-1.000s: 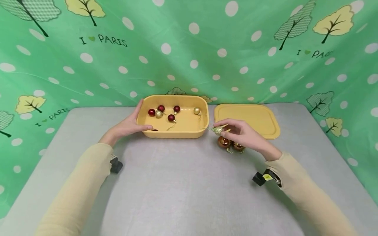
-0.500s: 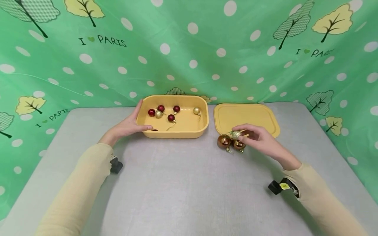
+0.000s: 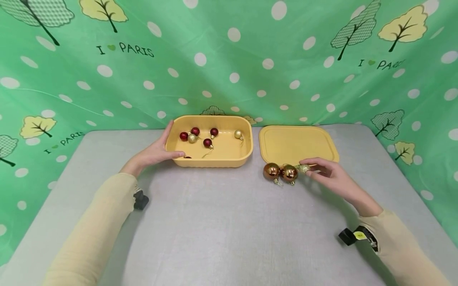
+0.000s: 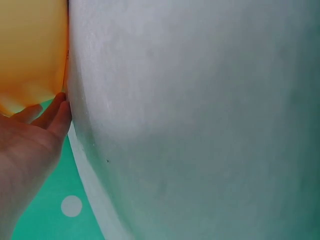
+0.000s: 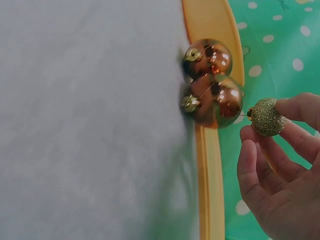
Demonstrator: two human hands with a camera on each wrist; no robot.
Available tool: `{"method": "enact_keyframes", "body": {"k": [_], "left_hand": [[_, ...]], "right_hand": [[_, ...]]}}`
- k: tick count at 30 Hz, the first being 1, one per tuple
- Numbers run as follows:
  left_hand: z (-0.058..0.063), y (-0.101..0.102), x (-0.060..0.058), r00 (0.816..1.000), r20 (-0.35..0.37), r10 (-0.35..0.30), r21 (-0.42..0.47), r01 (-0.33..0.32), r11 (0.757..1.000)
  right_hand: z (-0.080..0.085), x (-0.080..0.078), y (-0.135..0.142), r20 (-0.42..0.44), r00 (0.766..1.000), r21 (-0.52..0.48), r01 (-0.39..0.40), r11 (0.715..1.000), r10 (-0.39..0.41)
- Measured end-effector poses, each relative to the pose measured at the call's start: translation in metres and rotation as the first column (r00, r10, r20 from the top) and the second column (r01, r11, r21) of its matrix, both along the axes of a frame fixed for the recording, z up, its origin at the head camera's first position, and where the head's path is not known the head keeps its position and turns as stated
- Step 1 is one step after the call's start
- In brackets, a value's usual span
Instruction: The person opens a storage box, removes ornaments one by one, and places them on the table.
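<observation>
My left hand (image 3: 152,157), fingers apart, rests against the yellow box (image 3: 218,163), seemingly part-emptied, small red baubles (image 3: 214,131) and gold baubles (image 3: 238,134) still inside, while two copper baubles (image 3: 289,173) already lie outside, near the detached lid (image 3: 297,143), beside the glittery bauble (image 5: 268,119) pinched by my right hand (image 3: 336,178).

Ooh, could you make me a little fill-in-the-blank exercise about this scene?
The hand pinching the glittery gold bauble is the person's ____ one.
The shiny brown baubles lying outside the box number ____.
The dotted backdrop cloth is mostly ____.
From the person's viewpoint, the box sits to the ____ of the lid.

Missing words: right; two; green; left.
</observation>
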State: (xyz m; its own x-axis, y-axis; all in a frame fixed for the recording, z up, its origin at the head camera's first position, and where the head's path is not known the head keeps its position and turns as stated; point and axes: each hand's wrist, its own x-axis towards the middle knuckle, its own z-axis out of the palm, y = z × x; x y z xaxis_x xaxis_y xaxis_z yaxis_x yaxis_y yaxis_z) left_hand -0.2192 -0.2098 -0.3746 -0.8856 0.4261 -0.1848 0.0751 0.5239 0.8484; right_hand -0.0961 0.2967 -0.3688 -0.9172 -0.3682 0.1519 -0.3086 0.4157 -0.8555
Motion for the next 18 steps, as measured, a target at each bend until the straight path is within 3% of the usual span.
{"method": "enact_keyframes", "body": {"k": [18], "left_hand": [[0.001,0.001,0.002,1.0,0.011,0.007,0.008,-0.007,1.0]], "right_hand": [[-0.025,0.004,0.009,-0.005,1.0,0.131,0.031,0.991,-0.031]]}}
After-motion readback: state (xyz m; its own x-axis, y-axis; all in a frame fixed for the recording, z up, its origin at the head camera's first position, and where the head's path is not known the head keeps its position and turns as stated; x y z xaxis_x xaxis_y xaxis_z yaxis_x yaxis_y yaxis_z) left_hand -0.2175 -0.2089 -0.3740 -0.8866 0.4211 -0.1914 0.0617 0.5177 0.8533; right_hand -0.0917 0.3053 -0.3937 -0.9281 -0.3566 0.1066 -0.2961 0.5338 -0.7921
